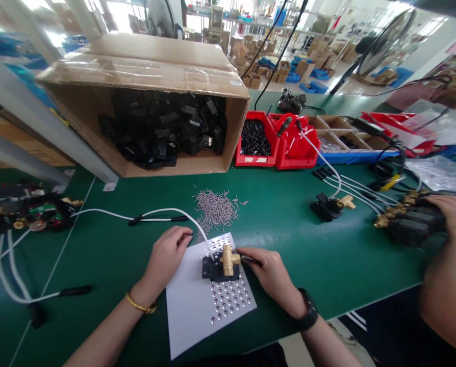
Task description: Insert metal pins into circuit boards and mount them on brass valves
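Observation:
A white sheet [190,306] with rows of round silvery dots lies in front of me. On it sits a black housing [208,269] with a brass T-shaped fitting [228,261] on top and a white cable leading off. My right hand [268,270] is closed around a thin dark tool [251,260], whose tip is beside the brass fitting; its exact kind is unclear. My left hand [169,257] rests at the sheet's upper left edge with curled fingers pressed together. Whatever they hold, if anything, is hidden. Just beyond is a pile of small metal screws [216,209].
A cardboard box [136,76] of black housings lies on its side behind. Red bins [256,162] hold small black parts and a red bag. Another housing [327,208] stands right, near a co-worker's hand [455,214] on grouped units. Wired assemblies [36,216] lie left.

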{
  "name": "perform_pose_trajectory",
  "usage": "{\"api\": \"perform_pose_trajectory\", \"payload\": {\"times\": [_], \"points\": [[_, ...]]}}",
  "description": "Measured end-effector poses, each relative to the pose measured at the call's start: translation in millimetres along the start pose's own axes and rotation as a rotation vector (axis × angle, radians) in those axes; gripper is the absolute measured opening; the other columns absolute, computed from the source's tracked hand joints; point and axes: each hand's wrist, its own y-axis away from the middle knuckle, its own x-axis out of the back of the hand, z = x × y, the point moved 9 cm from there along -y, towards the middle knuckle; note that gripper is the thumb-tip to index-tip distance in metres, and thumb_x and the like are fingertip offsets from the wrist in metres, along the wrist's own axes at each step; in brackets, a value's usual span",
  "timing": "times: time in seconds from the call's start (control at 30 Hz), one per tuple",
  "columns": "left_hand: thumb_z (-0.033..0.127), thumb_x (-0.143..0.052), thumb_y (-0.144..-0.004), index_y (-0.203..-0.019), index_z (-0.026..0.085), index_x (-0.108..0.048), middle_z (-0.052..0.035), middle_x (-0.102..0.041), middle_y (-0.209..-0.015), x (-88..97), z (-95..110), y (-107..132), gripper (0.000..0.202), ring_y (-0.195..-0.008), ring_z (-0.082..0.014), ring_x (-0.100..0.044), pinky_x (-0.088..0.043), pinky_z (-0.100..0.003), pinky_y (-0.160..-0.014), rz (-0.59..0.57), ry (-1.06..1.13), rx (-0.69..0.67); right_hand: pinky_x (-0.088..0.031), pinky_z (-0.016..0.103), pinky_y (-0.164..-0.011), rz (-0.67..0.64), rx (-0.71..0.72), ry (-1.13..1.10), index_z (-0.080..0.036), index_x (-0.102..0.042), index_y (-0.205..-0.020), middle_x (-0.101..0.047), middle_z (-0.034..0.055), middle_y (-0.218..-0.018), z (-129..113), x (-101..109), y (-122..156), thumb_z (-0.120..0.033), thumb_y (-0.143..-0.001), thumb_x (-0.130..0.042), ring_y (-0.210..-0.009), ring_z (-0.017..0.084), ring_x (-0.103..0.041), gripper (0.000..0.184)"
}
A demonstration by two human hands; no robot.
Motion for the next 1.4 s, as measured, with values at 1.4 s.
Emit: {"api": "perform_pose_trajectory", "payload": {"times": [1.4], "points": [[0.015, -0.056, -0.084, -0.085, 0.017, -0.065, -0.0034, -0.07, -0.08, -12.7, 69, 90, 0.01, -0.075, -0.0143, -0.065, -0.054, -0.026, -0.07, 0.24, 0.113, -0.335, -0.047, 0.023, -0.069, 0.372, 0.037, -0.098, -0.02, -0.053, -0.078, -0.06, 0.002, -0.081, -35, -11, 63, -0.004, -0.076, -0.046, -0.076, 0.014, -0.059, 0.018]]}}
